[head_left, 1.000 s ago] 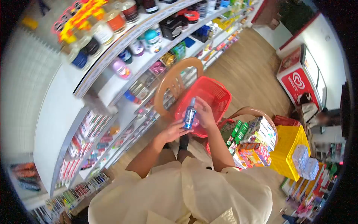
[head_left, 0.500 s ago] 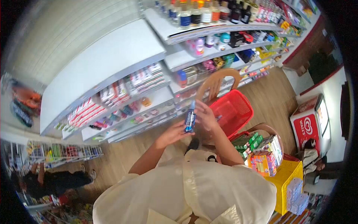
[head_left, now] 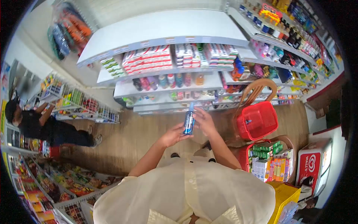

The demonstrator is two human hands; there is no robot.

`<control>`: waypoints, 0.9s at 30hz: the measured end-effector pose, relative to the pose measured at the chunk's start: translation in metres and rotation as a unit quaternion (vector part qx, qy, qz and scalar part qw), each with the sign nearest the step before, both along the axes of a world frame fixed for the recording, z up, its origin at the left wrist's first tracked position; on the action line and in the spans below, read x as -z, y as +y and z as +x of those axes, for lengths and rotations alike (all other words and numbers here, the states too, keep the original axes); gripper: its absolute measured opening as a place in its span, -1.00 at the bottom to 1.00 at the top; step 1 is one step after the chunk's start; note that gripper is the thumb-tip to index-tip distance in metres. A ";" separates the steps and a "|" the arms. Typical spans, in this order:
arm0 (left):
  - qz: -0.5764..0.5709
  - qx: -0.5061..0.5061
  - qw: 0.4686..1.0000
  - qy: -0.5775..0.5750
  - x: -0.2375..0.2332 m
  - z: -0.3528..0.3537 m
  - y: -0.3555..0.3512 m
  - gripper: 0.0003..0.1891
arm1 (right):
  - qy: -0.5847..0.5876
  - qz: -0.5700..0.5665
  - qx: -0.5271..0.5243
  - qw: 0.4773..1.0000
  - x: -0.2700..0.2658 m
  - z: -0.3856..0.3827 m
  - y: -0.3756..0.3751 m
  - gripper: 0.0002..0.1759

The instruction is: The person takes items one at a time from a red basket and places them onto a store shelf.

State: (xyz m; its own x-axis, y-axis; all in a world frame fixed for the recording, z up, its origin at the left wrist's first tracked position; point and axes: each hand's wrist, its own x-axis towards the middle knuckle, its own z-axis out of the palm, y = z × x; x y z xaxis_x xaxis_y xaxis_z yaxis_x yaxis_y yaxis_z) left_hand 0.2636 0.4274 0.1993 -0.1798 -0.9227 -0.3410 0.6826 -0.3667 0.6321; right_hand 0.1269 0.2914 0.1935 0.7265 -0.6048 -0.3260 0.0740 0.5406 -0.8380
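A: Where is the blue bottle?
B: Upright before your chest, between both hands; the shelves lie beyond it.
A: And the grip?
B: Your left hand clasps its lower end; your right hand is closed on its upper side. The red basket sits well apart, to the right.

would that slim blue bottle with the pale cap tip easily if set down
Probably: the slim blue bottle looks tall and narrow, so it likely tips. It seems light, as the left hand and right hand hold it upright with fingers alone.
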 end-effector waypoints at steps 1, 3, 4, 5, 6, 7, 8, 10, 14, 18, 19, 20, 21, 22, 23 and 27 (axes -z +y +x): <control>0.002 -0.012 1.000 0.004 -0.007 0.003 0.015 -0.58 | 0.001 -0.001 -0.010 1.000 0.002 0.008 0.012 -0.50; 0.002 -0.032 0.999 0.006 -0.007 0.013 0.038 -0.59 | 0.000 -0.015 -0.006 1.000 0.005 0.023 0.033 -0.52; 0.014 -0.041 0.999 0.006 0.001 0.018 0.049 -0.58 | -0.003 -0.015 -0.014 1.000 0.002 0.029 0.043 -0.52; 0.027 -0.049 0.998 0.007 0.009 0.022 0.061 -0.58 | 0.005 -0.012 -0.019 1.000 -0.001 0.035 0.052 -0.53; 0.025 -0.055 0.998 0.005 0.006 0.025 0.070 -0.58 | 0.014 -0.009 -0.023 1.000 -0.003 0.040 0.060 -0.55; 0.040 -0.066 0.997 0.001 0.003 0.028 0.078 -0.58 | 0.020 -0.013 -0.025 0.999 -0.004 0.046 0.066 -0.56; 0.054 -0.077 0.996 -0.002 0.001 0.030 0.084 -0.58 | 0.018 -0.016 -0.032 0.999 -0.003 0.051 0.071 -0.56; 0.045 -0.092 0.995 0.001 0.007 0.037 0.093 -0.58 | 0.014 -0.015 -0.040 0.999 -0.001 0.062 0.079 -0.56; 0.034 -0.122 0.992 0.000 0.018 0.048 0.099 -0.57 | 0.007 -0.023 -0.082 0.996 0.014 0.081 0.076 -0.54; 0.035 -0.159 0.987 0.009 0.037 0.061 0.094 -0.59 | 0.015 -0.032 -0.115 0.993 0.024 0.098 0.065 -0.51; 0.036 -0.157 0.987 0.007 0.038 0.065 0.092 -0.59 | 0.011 -0.037 -0.122 0.992 0.027 0.103 0.063 -0.51; 0.036 -0.154 0.987 0.006 0.038 0.070 0.089 -0.58 | 0.020 -0.044 -0.136 0.990 0.030 0.106 0.059 -0.48; 0.048 -0.164 0.985 0.005 0.033 0.072 0.086 -0.56 | 0.031 -0.050 -0.149 0.987 0.027 0.111 0.056 -0.46; 0.044 -0.170 0.984 0.004 0.030 0.075 0.082 -0.56 | 0.043 -0.053 -0.162 0.984 0.024 0.116 0.051 -0.44; 0.060 -0.172 0.983 -0.012 0.027 0.077 0.081 -0.54 | 0.046 -0.064 -0.187 0.979 0.022 0.119 0.046 -0.40; 0.081 -0.194 0.977 -0.019 0.026 0.087 0.077 -0.50 | 0.032 -0.026 -0.220 0.975 0.025 0.140 0.038 -0.35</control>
